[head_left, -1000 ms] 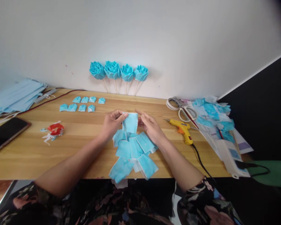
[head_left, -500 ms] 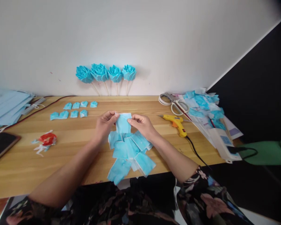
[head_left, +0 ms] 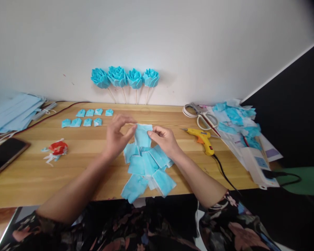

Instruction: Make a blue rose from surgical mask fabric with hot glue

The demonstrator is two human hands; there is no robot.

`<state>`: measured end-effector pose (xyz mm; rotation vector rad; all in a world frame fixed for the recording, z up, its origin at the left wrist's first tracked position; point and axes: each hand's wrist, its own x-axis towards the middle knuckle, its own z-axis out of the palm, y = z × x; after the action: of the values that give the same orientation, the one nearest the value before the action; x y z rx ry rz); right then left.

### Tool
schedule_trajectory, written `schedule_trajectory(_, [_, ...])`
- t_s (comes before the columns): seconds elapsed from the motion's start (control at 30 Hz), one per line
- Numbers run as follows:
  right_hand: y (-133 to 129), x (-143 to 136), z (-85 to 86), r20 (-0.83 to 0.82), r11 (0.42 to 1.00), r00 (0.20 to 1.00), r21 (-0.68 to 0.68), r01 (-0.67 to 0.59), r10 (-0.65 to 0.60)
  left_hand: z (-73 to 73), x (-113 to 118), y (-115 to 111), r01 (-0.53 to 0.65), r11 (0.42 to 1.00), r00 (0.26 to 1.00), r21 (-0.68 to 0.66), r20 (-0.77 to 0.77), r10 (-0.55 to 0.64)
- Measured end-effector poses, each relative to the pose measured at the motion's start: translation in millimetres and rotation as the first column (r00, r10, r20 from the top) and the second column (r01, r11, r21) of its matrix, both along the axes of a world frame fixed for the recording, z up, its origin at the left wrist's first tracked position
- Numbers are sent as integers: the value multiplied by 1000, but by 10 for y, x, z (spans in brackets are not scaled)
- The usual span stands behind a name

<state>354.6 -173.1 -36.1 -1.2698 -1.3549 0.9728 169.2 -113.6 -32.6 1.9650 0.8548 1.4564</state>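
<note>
Between my two hands is a blue fabric piece (head_left: 143, 136) with a pale top edge, held up over the wooden table. My right hand (head_left: 164, 139) pinches its right side between thumb and fingers. At its upper left corner, my left hand (head_left: 119, 134) has thumb and fingers apart, with the fingertips close to the edge; whether they touch it is hard to make out. Just below lies a loose pile of similar blue fabric pieces (head_left: 149, 165), overlapping one another. Several small folded blue petals (head_left: 87, 122) sit in two rows to the left, beyond my left hand.
Blue flowers (head_left: 117, 76) on sticks lean against the wall. A yellow glue gun (head_left: 202, 137), scissors (head_left: 208, 120), blue scraps (head_left: 232, 113) and a power strip (head_left: 259, 167) lie right. Left are face masks (head_left: 18, 113), a phone (head_left: 6, 157) and a red scrap (head_left: 58, 148).
My left thumb and fingers have spread apart at the piece's left corner. My right hand still pinches the other side. The whole view has shifted slightly.
</note>
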Motion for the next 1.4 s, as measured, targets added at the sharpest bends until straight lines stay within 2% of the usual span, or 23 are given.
schedule_trajectory(0.07, [-11, -8, 8, 21, 1000, 1000, 6, -8, 8, 26, -20, -11, -45, 955, 978, 292, -184, 102])
schedule_trajectory(0.1, [-14, -11, 7, 27, 1000, 1000, 8, -10, 10, 36, -27, -16, -39, 922, 960, 385, -242, 141])
schedule_trajectory(0.17, [-18, -17, 2, 32, 1000, 999, 10, -12, 12, 47, -35, -24, -18, 874, 928, 486, -318, 196])
schedule_trajectory(0.23, [-17, -20, -2, 37, 1000, 999, 17, -6, 6, 52, -38, -30, 7, 853, 903, 523, -370, 220])
schedule_trajectory(0.43, [-21, -31, 19, 76, 999, 997, 44, -2, -2, 70, -26, -53, 29, 810, 880, 586, -399, 257])
schedule_trajectory(0.73, [-33, -37, 20, 272, 988, 962, 152, -8, -34, 46, -8, -32, 72, 757, 862, 649, -422, 280])
schedule_trajectory(1.13, [-38, -25, 26, 361, 986, 931, 168, 0, -62, 11, -16, 6, 126, 803, 849, 582, -482, 216])
schedule_trajectory(1.23, [-33, -25, 15, 396, 985, 916, 172, -14, -56, 1, -3, -5, 112, 833, 834, 542, -507, 217])
schedule_trajectory(1.4, [-27, -21, 9, 440, 975, 894, 220, -15, -85, 23, 46, -61, 95, 881, 855, 464, -492, 167])
